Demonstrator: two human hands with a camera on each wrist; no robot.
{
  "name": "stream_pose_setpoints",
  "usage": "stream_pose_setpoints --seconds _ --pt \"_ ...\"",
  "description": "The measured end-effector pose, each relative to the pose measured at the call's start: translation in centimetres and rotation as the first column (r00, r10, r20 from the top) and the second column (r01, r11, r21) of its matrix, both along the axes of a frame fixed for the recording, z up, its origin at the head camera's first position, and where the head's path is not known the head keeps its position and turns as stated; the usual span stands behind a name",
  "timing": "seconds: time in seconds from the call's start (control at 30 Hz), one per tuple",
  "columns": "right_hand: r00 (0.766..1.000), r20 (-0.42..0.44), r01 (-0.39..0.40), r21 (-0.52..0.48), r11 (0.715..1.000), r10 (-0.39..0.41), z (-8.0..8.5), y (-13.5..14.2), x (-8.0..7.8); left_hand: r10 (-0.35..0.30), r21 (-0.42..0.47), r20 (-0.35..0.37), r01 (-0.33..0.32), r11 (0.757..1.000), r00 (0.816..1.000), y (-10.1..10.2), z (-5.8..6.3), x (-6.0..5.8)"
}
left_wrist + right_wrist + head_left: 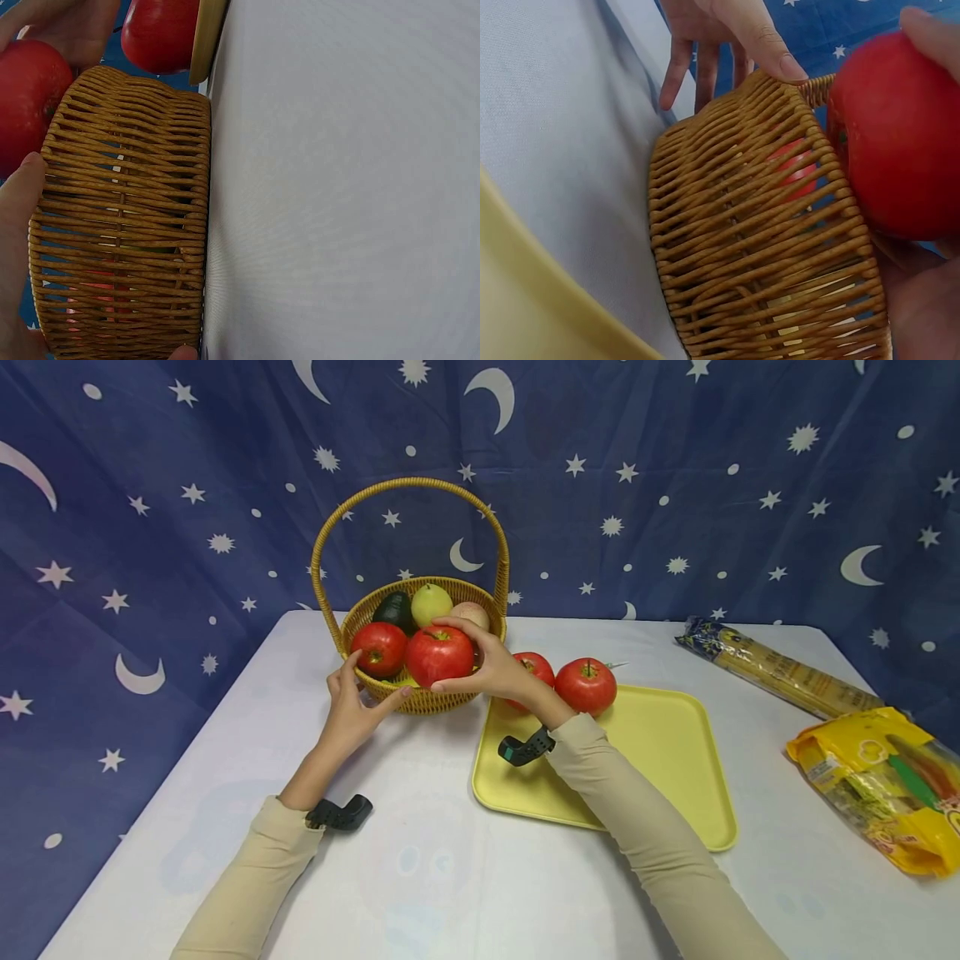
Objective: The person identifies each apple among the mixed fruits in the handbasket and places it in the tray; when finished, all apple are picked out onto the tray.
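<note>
A red apple (439,657) is held between the thumb and fingers of my right hand (491,668), over the front rim of the wicker basket (427,702). My left hand (350,717) is spread at the basket's left front side, its thumb at the rim in the right wrist view and its other fingers fairly straight along the side. Inside the basket lie another red apple (380,650), an avocado (395,610), a yellow-green pear (431,604) and a pale round fruit (471,615), partly hidden by my right hand.
Two more red apples, one (587,686) in full view and one (534,674) partly behind my right arm, sit at the back of a yellow tray (675,760). To the right lie a long pack of noodle-like sticks (795,672) and a yellow bag (885,785). The basket's tall handle (411,482) arches above.
</note>
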State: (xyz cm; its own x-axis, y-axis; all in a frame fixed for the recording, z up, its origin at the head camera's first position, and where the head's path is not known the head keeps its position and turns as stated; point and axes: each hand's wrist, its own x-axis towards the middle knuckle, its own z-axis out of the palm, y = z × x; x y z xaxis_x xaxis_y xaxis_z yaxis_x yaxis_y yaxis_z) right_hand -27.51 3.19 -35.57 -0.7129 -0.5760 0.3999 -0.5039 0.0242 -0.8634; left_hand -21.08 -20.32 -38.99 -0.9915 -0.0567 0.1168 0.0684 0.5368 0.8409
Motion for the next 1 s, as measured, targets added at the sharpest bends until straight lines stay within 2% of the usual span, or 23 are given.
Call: stream_pose_setpoints --seconds 0.5,0.8,1.0 --pt "0.993 0.07 -0.092 0.024 0.995 0.09 0.4 1.4 0.2 0.002 -0.003 -0.002 -0.002 1.0 1.0 0.0 0.0 0.0" --pt "0.994 0.032 -0.107 0.098 0.989 0.105 0.8 2.1 0.8 -0.002 -0.005 -0.006 0.002 1.0 1.0 -0.1 0.0 0.1" --pt "0.989 0.024 -0.144 0.095 0.985 0.143 0.8 2.6 1.0 -0.004 -0.004 -0.001 0.004 1.0 1.0 0.0 0.1 0.1"
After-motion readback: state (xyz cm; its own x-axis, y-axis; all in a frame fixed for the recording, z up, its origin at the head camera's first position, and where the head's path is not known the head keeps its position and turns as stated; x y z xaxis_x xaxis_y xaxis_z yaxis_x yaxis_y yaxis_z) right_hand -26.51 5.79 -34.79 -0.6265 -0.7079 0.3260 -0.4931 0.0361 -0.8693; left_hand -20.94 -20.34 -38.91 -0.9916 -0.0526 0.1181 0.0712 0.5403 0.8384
